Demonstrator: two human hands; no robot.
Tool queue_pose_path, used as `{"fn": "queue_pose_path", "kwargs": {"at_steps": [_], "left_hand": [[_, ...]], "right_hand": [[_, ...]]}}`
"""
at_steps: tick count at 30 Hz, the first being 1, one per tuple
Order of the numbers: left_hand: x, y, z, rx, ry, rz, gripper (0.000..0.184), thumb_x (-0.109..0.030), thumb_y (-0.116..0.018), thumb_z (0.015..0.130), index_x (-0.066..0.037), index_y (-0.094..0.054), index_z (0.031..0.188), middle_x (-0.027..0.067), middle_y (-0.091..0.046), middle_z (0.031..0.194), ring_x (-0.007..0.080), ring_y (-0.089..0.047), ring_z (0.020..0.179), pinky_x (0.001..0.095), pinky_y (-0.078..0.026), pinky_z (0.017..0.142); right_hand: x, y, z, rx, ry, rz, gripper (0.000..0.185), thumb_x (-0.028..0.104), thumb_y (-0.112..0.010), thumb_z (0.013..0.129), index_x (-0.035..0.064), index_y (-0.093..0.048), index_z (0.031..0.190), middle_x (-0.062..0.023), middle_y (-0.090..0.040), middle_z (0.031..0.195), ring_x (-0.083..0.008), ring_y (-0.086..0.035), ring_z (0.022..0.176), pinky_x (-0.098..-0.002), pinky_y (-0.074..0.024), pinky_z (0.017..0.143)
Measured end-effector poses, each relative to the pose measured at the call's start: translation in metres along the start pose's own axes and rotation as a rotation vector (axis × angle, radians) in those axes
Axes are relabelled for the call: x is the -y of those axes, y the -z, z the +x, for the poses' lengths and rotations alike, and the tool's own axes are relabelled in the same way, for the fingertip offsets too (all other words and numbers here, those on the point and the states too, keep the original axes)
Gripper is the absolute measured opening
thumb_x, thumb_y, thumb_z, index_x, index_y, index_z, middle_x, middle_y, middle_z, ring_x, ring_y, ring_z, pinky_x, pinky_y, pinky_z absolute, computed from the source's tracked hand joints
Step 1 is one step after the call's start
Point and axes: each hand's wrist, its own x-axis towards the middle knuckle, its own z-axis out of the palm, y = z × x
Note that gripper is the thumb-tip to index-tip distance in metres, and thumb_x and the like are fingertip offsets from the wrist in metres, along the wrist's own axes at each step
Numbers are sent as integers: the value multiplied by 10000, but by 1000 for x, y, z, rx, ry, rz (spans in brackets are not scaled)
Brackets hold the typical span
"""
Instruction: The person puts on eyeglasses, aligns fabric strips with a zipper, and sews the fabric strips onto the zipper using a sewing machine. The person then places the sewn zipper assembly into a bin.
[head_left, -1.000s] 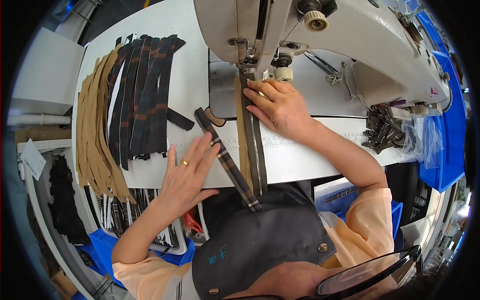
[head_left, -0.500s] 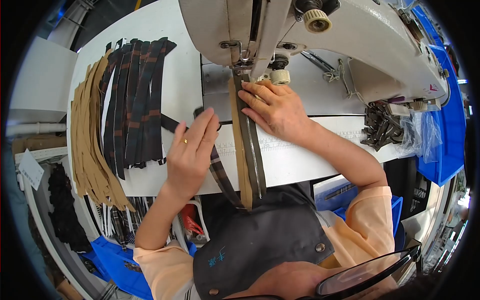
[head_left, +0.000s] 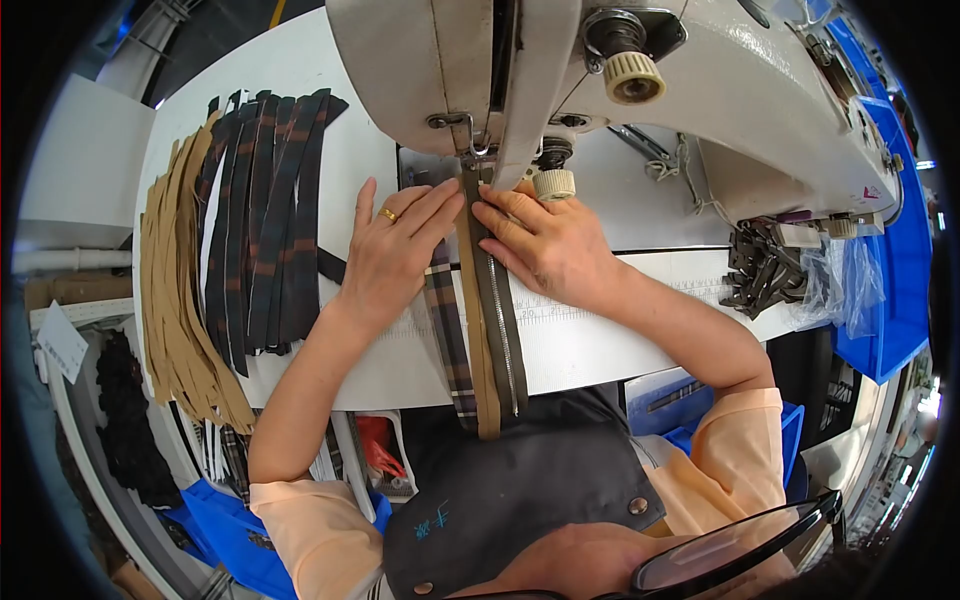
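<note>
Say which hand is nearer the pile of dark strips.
Left: the left hand is just right of the pile; the right hand is farther right, beyond the zipper.

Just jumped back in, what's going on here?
At a sewing machine, the person's left hand lies over the upper part of a plaid strip. The right hand rests on a dark zipper that leads up under the machine. A tan strip runs between plaid and zipper. More strips lie piled to the left.
</note>
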Motion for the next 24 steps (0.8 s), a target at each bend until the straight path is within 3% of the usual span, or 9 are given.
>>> {"fn": "queue_pose_path", "kwargs": {"at_steps": [1, 4, 12, 24], "left_hand": [[0, 0, 0, 3, 4, -7, 409, 26, -559, 764, -56, -597, 1163, 23, -565, 1245, 197, -539, 1091, 572, -274, 1036], [0, 1, 0, 5, 12, -18, 415, 29, -554, 766, -46, -592, 1172, 32, -567, 1244, 203, -544, 1106, 559, -294, 1028], [-14, 3, 9, -187, -118, -28, 420, -23, -594, 771, -8, -576, 1190, 98, -569, 1238, 235, -606, 1072, 468, -452, 920], [-12, -12, 9, -115, -18, 19, 298, -61, -587, 801, -42, -616, 1097, 65, -611, 1138, 194, -617, 1035, 539, -363, 984]], "right_hand": [[0, 0, 0, -10, 7, 2, 327, 200, -689, 790, 46, -654, 1076, -87, -626, 1104, -231, -627, 803, -316, -488, 649], [2, -1, 1, -27, -4, 14, 322, 217, -696, 755, 20, -659, 1008, -53, -591, 907, -225, -534, 852, -339, -461, 783], [3, 1, 1, -28, -17, 18, 326, 209, -699, 742, 13, -636, 995, -55, -572, 870, -223, -535, 857, -332, -464, 776], [1, -1, 3, -57, -15, 31, 201, 151, -673, 742, 24, -612, 887, -51, -567, 822, -211, -551, 799, -327, -460, 712]]}}
